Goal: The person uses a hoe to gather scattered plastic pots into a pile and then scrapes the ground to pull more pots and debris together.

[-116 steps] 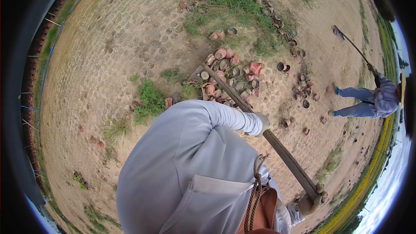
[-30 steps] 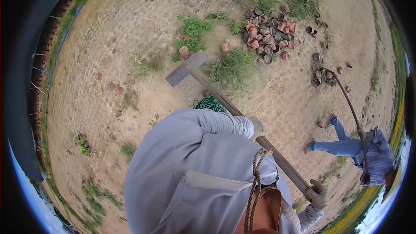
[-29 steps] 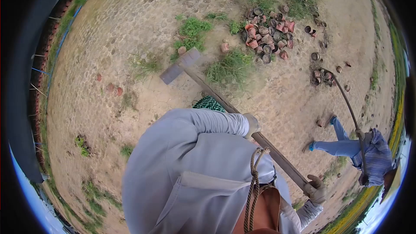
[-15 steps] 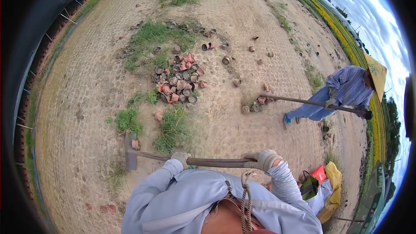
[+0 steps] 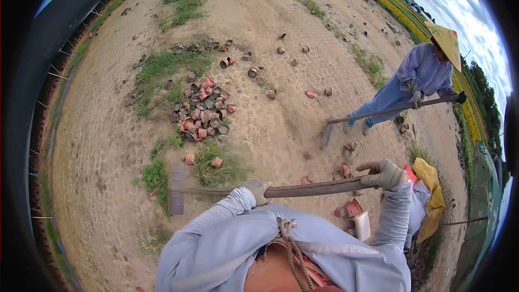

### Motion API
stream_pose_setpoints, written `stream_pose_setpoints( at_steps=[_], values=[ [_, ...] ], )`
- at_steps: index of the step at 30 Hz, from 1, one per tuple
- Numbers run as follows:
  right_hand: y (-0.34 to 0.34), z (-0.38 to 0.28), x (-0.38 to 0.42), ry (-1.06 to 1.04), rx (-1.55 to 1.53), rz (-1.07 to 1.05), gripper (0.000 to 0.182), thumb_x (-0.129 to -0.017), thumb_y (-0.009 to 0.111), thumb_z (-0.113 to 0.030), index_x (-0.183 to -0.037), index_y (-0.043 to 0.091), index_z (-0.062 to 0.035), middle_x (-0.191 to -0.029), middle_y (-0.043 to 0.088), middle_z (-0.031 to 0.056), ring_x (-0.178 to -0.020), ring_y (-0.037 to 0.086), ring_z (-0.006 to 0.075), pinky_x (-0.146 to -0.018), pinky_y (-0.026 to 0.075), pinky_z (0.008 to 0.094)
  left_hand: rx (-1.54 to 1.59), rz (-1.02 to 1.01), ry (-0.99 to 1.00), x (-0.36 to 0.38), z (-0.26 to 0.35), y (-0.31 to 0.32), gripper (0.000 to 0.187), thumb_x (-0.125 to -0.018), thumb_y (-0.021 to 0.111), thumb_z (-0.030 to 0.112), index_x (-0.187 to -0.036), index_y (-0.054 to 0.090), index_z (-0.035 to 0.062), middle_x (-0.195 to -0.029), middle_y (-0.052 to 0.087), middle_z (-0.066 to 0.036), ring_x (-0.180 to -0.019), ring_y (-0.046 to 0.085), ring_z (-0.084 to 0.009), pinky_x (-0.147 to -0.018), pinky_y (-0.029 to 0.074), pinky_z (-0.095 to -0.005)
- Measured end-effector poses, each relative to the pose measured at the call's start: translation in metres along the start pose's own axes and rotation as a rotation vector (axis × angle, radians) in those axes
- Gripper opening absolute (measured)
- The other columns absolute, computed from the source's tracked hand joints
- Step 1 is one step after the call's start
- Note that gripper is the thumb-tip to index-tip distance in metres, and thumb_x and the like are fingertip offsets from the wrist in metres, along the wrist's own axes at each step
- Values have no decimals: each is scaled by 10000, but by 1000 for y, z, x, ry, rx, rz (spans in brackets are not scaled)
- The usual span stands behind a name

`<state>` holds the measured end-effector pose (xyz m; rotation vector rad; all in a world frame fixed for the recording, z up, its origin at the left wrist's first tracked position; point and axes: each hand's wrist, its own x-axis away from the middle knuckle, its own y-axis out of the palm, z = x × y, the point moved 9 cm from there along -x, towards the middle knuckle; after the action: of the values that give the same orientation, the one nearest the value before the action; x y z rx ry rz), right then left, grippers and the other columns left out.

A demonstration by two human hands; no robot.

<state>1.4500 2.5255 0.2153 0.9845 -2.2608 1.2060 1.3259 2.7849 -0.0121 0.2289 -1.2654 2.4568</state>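
A long wooden handle point(image 5: 319, 188) runs across in front of my body, ending at the left in a flat metal blade point(image 5: 177, 188) on the ground. My left hand point(image 5: 257, 190), gloved, is wrapped round the middle of the handle. Near its right end my right hand point(image 5: 383, 174), also gloved, grips it. Beyond the blade lies a pile of red and black plant pots point(image 5: 203, 109). Two loose pots, one of them a reddish pot point(image 5: 217, 161), lie between the pile and the handle.
At the right a co-worker point(image 5: 427, 73) in a straw hat holds another long-handled tool point(image 5: 389, 111). Pots point(image 5: 354, 207) and a white container point(image 5: 362, 226) lie beside my right arm, near a yellow bag point(image 5: 428, 200). Grass tufts point(image 5: 155, 178) grow by the blade.
My right hand has moved right along with the handle, and the blade has shifted slightly right. The co-worker's tool blade has come into clear view, and nearby pots lie scattered differently.
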Motion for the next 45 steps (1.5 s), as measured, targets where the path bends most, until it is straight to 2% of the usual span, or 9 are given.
stream_pose_setpoints(
  at_steps=[8,15,17,26,32,34,38,42,45],
  values=[
    [182,-2,-76,-248,514,-389,530,-817,562,-520,-1211,589,-166,-1037,650,160,-1022,593,313,-879,452,410,-59,-233,-403,83,-147,87,410,-689,690,382,-1045,613,192,-1058,645,-90,-1038,591,-259,-881,443,-381],
    [159,7,-62,-183,520,-318,522,-769,679,-412,-1178,598,-98,-1022,665,144,-962,629,286,-812,479,352,46,-174,-327,64,-127,141,561,-646,688,523,-1077,618,171,-1097,633,-123,-1069,579,-276,-891,447,-406],
    [130,36,-67,-178,164,-311,499,-751,739,-198,-1196,583,-35,-812,671,76,-669,604,107,-579,467,247,132,-56,-273,51,-98,134,564,-605,726,501,-1061,605,191,-880,664,-136,-888,625,-333,-760,477,-448],
    [136,46,-91,-125,16,-498,479,-738,684,-131,-1205,586,-103,-661,616,101,-450,520,138,-400,442,279,175,97,-233,101,-79,168,430,-648,659,411,-969,640,126,-978,646,-125,-971,602,-329,-827,471,-452],
    [417,-7,-46,-60,45,-985,556,-818,695,-178,-1291,473,10,-1100,615,104,-929,603,182,-808,500,299,207,154,-619,360,-161,233,344,-661,679,319,-930,677,104,-915,663,-138,-933,621,-309,-833,476,-424],
    [525,-28,-32,-168,61,-1063,597,-828,694,-223,-1317,441,7,-1073,621,96,-923,602,176,-809,496,292,202,143,-841,470,-203,262,321,-623,708,265,-903,692,108,-894,672,-120,-889,633,-302,-800,490,-416],
    [734,-121,68,-266,185,-1172,591,-847,664,-274,-1344,429,-59,-708,610,41,-492,514,97,-439,416,232,81,77,-1152,682,-238,271,366,-659,674,236,-1014,641,155,-924,659,-54,-943,622,-267,-833,474,-398],
    [949,-185,163,-332,315,-1282,551,-884,594,-292,-1368,395,-118,-714,608,54,-525,547,111,-450,452,245,151,186,-1517,827,-238,279,410,-678,681,254,-1075,619,175,-1065,624,-36,-1065,572,-225,-895,443,-398],
    [1056,-211,245,-259,440,-1319,502,-894,562,-297,-1358,412,-182,-676,579,32,-505,524,105,-430,414,242,-31,608,-1790,898,-229,301,433,-700,678,260,-1121,597,200,-1224,535,-40,-1196,465,-216,-942,413,-401]
  ],
)
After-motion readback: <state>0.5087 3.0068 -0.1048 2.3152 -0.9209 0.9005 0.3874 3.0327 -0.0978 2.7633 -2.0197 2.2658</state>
